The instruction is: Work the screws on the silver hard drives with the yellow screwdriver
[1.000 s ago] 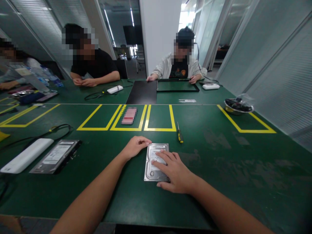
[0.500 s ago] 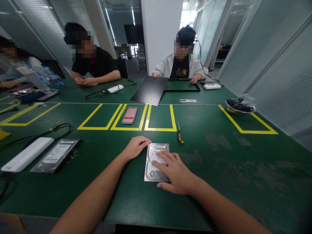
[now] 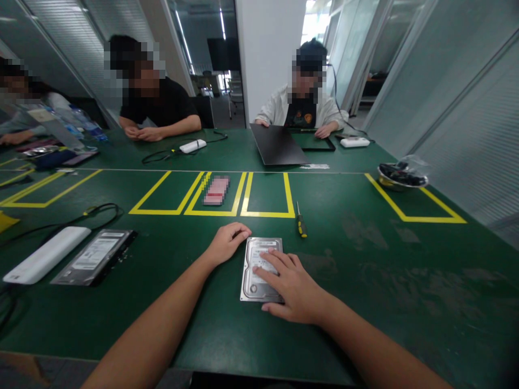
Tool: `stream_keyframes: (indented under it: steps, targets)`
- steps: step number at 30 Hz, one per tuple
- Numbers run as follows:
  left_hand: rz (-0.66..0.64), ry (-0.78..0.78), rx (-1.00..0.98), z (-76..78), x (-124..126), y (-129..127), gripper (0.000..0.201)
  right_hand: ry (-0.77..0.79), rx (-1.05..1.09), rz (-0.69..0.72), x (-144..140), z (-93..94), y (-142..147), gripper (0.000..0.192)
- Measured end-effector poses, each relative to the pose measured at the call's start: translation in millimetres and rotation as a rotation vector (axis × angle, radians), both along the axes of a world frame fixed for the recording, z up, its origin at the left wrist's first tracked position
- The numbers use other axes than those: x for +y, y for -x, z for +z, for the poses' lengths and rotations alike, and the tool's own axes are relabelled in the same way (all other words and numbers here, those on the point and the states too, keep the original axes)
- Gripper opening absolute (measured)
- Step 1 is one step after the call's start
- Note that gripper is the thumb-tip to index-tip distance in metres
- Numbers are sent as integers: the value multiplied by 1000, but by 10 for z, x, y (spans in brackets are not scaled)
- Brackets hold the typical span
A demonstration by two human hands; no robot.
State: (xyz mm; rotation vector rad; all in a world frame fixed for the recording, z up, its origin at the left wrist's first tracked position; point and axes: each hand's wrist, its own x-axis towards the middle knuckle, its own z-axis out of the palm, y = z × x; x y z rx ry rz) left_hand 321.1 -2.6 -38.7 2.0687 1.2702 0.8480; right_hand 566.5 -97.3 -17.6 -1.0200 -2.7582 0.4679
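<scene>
Head view: both hands steadying a hard drive at lower centre of frame.
Hard drive lies flat on the green tabletop, label up. Right hand rests on its top, fingers spread flat and pressing, gripping nothing. Left hand sits loosely curled at the drive's upper-left corner, fingertips touching the edge, nothing enclosed. To do it well, I'd keep the right palm pressure even so the drive doesn't skate, and square it with the left before lifting. Screwdriver lies just above right of the drive, within reach. A second drive and a white box sit well apart at left.
</scene>
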Motion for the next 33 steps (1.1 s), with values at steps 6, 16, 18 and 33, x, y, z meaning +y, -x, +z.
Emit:
stream_keyframes:
  steps: [6, 16, 18, 33]
  targets:
    - [42, 51, -81, -8, -4, 1, 22, 6, 0, 2, 5, -4, -4, 76]
    - [52, 95, -222, -102, 1, 25, 17, 22, -5, 0, 3, 3, -5, 75]
    - [38, 109, -217, -94, 0, 26, 17, 21, -7, -1, 3, 3, -6, 75]
    - [-23, 145, -196, -101, -9, 39, 18, 3, -6, -2, 0, -26, 1, 77]
